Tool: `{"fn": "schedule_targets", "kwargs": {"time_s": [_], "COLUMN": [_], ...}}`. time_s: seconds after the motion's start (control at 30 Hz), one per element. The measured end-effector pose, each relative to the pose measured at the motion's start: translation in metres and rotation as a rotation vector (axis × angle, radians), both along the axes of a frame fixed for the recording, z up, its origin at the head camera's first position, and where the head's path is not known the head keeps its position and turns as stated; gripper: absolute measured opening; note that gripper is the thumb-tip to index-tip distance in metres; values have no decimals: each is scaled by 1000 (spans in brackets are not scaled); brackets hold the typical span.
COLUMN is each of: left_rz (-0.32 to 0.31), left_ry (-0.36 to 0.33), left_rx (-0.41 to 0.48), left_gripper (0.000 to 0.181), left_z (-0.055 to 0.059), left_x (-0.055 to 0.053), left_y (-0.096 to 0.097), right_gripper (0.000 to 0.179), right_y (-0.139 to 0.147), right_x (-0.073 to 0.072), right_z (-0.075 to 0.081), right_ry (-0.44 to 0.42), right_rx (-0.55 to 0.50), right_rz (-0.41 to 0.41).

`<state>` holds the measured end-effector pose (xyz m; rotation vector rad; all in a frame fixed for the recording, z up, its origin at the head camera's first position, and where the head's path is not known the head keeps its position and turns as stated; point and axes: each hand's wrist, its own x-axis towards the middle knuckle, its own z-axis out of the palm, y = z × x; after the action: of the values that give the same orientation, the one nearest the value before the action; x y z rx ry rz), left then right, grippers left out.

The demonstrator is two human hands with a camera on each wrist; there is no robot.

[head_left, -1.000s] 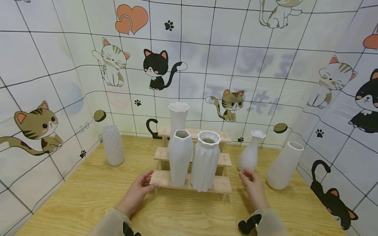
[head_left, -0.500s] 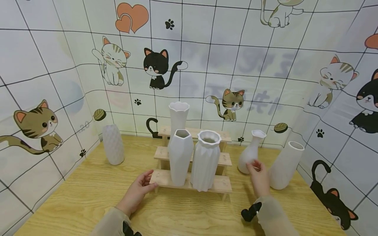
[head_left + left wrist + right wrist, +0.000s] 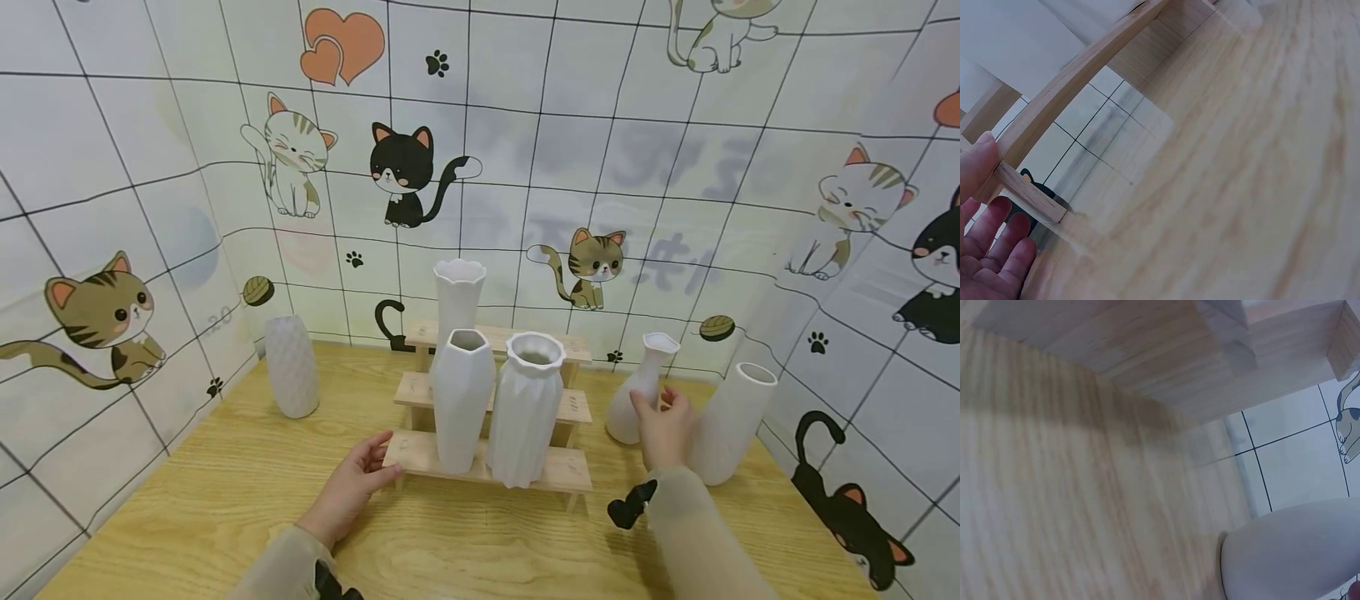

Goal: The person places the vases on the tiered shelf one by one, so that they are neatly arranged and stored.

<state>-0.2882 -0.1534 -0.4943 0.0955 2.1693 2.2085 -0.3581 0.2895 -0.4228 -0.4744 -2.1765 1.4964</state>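
In the head view my left hand (image 3: 352, 492) grips the left end of the lowest step of a three-tier wooden stand (image 3: 416, 450). The left wrist view has the thumb against the board's edge and the fingers (image 3: 1017, 253) below it. My right hand (image 3: 666, 429) is at the right side of a white narrow-necked vase (image 3: 628, 408); its thumb overlaps the vase's body, with a gap between thumb and fingers. Contact is unclear. The stand holds a faceted vase (image 3: 461, 408), a pleated vase (image 3: 527, 417) and a tall scalloped-rim vase (image 3: 460, 292).
A textured white vase (image 3: 292, 371) stands at the table's left. Right of my right hand, a plain white vase (image 3: 731, 429) appears partly behind the forearm. Cat-printed sheeting (image 3: 495, 150) backs and flanks the wooden table (image 3: 480, 550).
My right hand has moved up and slightly right, from the narrow-necked vase's base to beside its body. My left hand stays on the stand. The vases keep their places.
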Motion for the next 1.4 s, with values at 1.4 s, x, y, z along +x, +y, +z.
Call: {"fn": "schedule_targets", "kwargs": {"time_s": [1.4], "left_rz": [0], "left_ry": [0], "left_rx": [-11], "left_gripper": [67], "left_z": [1], "left_x": [1], "left_y": [1], "right_gripper": [71], "right_y": [0], "right_x": [-18], "right_z": [24], "right_ry": [-83], "right_rx": [-133], "right_rz": [72]}}
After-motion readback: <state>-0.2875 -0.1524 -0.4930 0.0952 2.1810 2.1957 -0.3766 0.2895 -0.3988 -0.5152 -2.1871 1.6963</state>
